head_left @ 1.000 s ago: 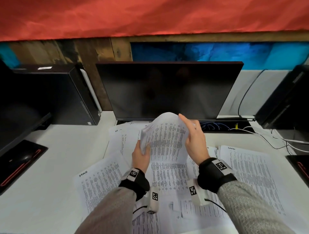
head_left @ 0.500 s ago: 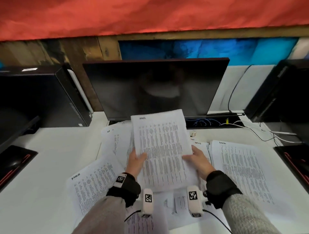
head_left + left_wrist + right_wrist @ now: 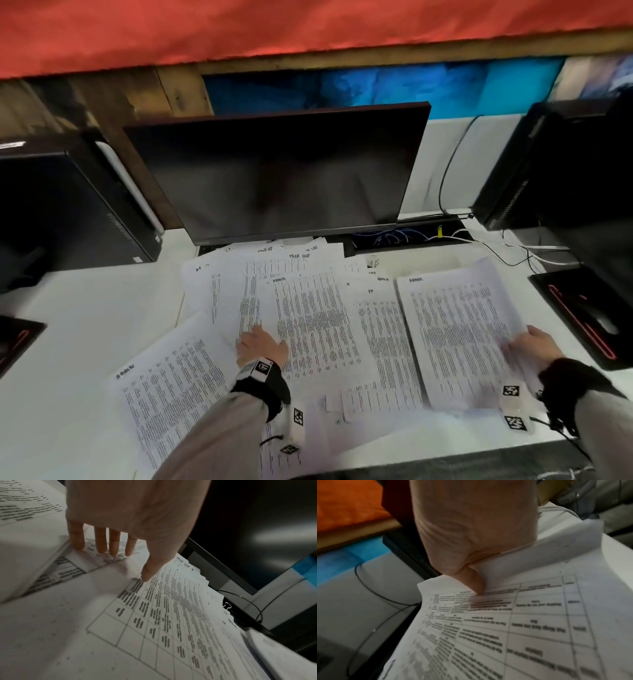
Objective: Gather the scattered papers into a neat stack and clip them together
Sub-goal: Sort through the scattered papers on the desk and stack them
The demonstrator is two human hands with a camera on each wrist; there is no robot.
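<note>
Two hands on the desk [image 3: 85, 329], both on paper. Left hand [image 3: 262, 346] lies over the overlapping sheets at centre-left; in the left wrist view the fingers [image 3: 101, 540] are straight, their tips down on a printed sheet, thumb tip touching another page. Nothing held in it. Right hand [image 3: 534, 346] grips the right edge of the right-hand bundle [image 3: 459, 335]: thumb [image 3: 472, 580] pressed on top of the printed page, the other fingers hidden under the paper. That bundle's gripped edge is lifted and curled.

Scattered papers [image 3: 315, 329] lie fanned across the desk between my arms and out to the monitor, corners out of line, not yet stacked. One separate sheet [image 3: 174, 387] sits tilted at near left, partly under my left forearm.

Beyond the fanned page tops, a binder clip [image 3: 227, 606] lies near the monitor foot, free of any pages.

Farther: dark monitor [image 3: 281, 171], computer towers left [image 3: 61, 205] and right [image 3: 565, 164], cables [image 3: 448, 171] behind.
</note>
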